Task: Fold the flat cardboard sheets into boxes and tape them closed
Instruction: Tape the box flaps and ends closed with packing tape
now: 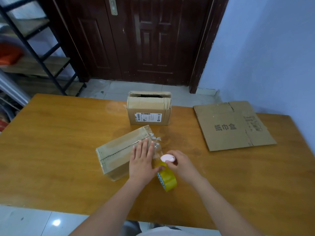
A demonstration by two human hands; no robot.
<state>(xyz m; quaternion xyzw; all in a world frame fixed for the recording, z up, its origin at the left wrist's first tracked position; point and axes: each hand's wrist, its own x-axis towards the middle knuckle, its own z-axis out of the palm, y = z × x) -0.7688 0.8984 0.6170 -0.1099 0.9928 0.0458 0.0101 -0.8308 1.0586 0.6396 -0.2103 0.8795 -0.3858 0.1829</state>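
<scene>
A folded cardboard box (115, 150) lies on the wooden table (59, 142), with clear tape along its seam and a loose strip (157, 145) running off its right end. My left hand (143, 160) presses flat on that end, fingers spread. A yellow tape roll (167, 179) stands on edge just right of my left wrist, joined to the strip. My right hand (180, 163) grips a small pink cutter (167, 158) against the tape. A flat cardboard sheet (233, 126) with printed characters lies at the right.
A second box (149, 110) with a shipping label stands at the table's far edge, its top flaps partly open. Behind are a dark wooden door (136, 40), a black metal shelf (34, 48) at the left and a blue wall at the right.
</scene>
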